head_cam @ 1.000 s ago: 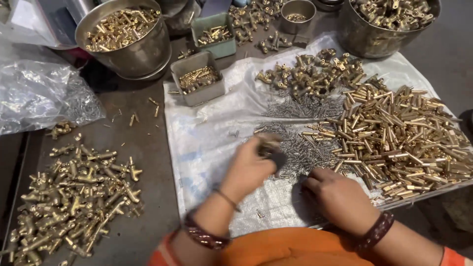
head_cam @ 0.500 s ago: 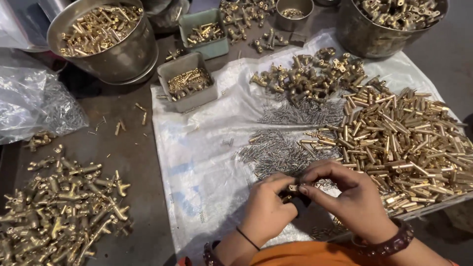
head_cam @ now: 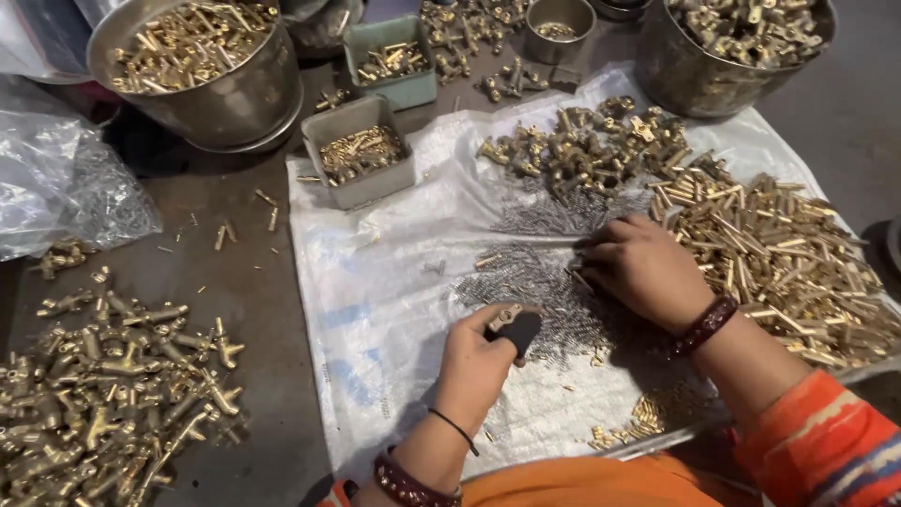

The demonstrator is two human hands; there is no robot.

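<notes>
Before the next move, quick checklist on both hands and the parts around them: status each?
1. Left hand grips the small dark tool with a brass piece: ok.
2. Right hand rests on the grey pin pile, fingertips down: ok.
3. Pin actually pinched in the right fingers: cannot tell, fingers hide it.
4. Brass tube pile beside the right wrist, apart from it: ok.
5. White plastic sheet lies flat under the work: ok.
6. Finished T-shaped brass fittings are off the sheet, on the left: ok.
</notes>
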